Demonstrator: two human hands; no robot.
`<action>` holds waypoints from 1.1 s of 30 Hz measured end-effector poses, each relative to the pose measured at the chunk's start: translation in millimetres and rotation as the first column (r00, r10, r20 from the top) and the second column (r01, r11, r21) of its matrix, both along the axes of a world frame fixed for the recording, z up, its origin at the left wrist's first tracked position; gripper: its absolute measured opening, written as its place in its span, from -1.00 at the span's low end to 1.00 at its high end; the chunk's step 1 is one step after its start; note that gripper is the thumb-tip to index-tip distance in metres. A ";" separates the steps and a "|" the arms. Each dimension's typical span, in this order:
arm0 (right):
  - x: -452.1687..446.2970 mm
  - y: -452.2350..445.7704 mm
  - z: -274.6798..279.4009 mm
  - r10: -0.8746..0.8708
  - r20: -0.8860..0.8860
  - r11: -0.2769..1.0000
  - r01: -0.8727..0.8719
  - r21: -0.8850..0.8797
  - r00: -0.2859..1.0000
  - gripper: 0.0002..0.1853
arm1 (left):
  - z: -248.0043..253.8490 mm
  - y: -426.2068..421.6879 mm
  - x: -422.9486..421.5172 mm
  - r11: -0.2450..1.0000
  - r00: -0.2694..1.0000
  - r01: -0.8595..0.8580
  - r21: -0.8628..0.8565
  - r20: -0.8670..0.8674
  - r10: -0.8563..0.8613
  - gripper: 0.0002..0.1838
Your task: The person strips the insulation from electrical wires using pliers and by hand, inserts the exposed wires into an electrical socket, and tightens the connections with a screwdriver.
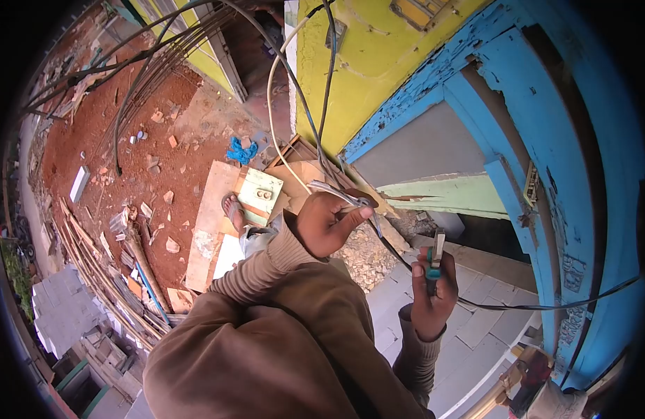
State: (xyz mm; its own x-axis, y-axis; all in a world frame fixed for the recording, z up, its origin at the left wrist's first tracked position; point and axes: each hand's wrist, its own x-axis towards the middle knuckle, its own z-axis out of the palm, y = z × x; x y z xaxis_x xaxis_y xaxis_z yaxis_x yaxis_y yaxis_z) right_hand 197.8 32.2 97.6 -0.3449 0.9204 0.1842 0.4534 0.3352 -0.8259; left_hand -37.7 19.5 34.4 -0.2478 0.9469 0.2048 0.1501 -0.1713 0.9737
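Note:
My left hand point(329, 222) pinches a bundle of electrical wires point(327, 187) between thumb and fingers, above the rubble. A white cable point(270, 105) and dark cables point(305, 105) hang from overhead down to this hand. From its fingertips a black cable point(389, 246) runs down to the right, passing by my right hand. In my right hand point(434, 290) is a pair of pliers point(439, 244) with teal grips, jaws pointing up and away from the wires. My fingers hide most of the handles.
A blue peeling wooden frame point(574, 209) stands close on the right, beside a yellow wall point(364, 77). Below are grey blocks point(469, 321), a board point(211, 202) under my sandalled foot point(233, 211), and bamboo poles point(102, 269). Thick cables point(134, 52) cross the upper left.

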 end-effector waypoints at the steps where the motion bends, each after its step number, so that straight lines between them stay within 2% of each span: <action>1: -2.6 9.8 8.2 0.039 0.044 0.996 -0.042 0.076 0.998 -0.90 | 1.6 -1.6 1.7 1.000 1.000 0.014 -0.001 0.007 -0.014 -0.68; 3: -13.4 25.0 22.9 0.061 0.078 0.992 -0.069 0.109 0.995 -0.89 | 2.8 -4.3 -0.3 0.998 0.961 0.060 -0.035 -0.269 -0.067 -0.62; 4: -18.3 31.7 25.8 0.142 0.074 0.982 -0.150 0.118 0.987 -0.89 | 3.5 -5.7 2.9 0.998 0.960 0.050 -0.026 -0.274 -0.055 -0.52; 5: -23.1 37.8 29.7 0.221 0.070 0.966 -0.229 0.124 0.973 -0.88 | 2.8 -5.7 3.8 0.998 0.961 0.051 -0.027 -0.272 -0.056 -0.52; 7: -38.8 47.9 36.6 0.255 0.063 0.964 -0.259 0.053 0.965 -0.86 | 0.5 -6.2 5.1 0.985 0.912 0.142 0.098 -0.400 -0.091 -0.50; 9: -54.2 60.9 35.8 0.427 0.020 0.904 -0.427 0.029 0.904 -0.84 | 3.5 -6.8 9.7 0.982 0.909 0.158 0.105 -0.403 -0.103 -0.50; 11: -69.8 67.9 33.4 0.464 -0.008 0.885 -0.464 -0.021 0.886 -0.82 | 3.4 -9.1 10.0 0.979 0.905 0.172 0.111 -0.410 -0.113 -0.50; 12: -77.6 69.6 31.7 0.504 -0.050 0.856 -0.506 -0.100 0.862 -0.84 | 1.0 -10.6 8.4 0.974 0.880 0.211 0.079 -0.449 -0.154 -0.53; 14: -88.6 74.6 30.3 0.586 -0.007 0.807 -0.585 -0.078 0.810 -0.85 | 0.0 -12.1 7.1 0.968 0.852 0.246 0.046 -0.487 -0.193 -0.57; 15: -89.7 75.6 28.7 0.590 -0.009 0.805 -0.589 -0.078 0.808 -0.85 | 0.7 -12.0 6.4 0.964 0.865 0.264 0.033 -0.451 -0.221 -0.60; 17: -92.9 78.8 22.4 0.630 0.098 0.776 -0.628 -0.056 0.770 -0.86 | 0.8 -12.8 5.6 0.962 0.875 0.272 0.017 -0.420 -0.240 -0.63; 19: -95.5 78.1 18.7 0.619 0.059 0.786 -0.618 -0.035 0.783 -0.87 | -2.8 -13.3 8.1 0.969 0.854 0.246 -0.040 -0.464 -0.236 -0.67; 21: -98.1 77.5 16.3 0.612 0.018 0.791 -0.612 -0.008 0.791 -0.88 | -3.0 -12.1 12.2 0.983 0.875 0.186 -0.004 -0.455 -0.167 -0.68; 23: -95.9 77.2 12.5 0.456 -0.103 0.870 -0.468 -0.154 0.884 -0.90 | -1.3 -11.2 16.7 0.992 0.905 0.121 -0.023 -0.409 -0.119 -0.68; 25: -94.7 80.1 3.7 0.447 -0.103 0.881 -0.458 -0.123 0.888 -0.90 | -3.4 -8.4 19.5 0.996 0.904 0.094 -0.001 -0.418 -0.086 -0.65; 29: -93.6 79.2 -2.8 0.414 -0.107 0.893 -0.426 -0.145 0.904 -0.88 | -8.8 -5.2 15.8 0.992 0.884 0.127 -0.003 -0.453 -0.114 -0.63; 31: -91.3 83.7 -0.1 0.413 -0.166 0.860 -0.443 -0.254 0.896 -0.88 | -9.5 -3.2 15.6 0.983 0.865 0.179 -0.030 -0.472 -0.172 -0.62; 33: -88.6 86.3 1.3 0.407 -0.134 0.864 -0.428 -0.264 0.904 -0.89 | -11.1 -1.6 15.8 0.981 0.839 0.191 -0.036 -0.513 -0.182 -0.62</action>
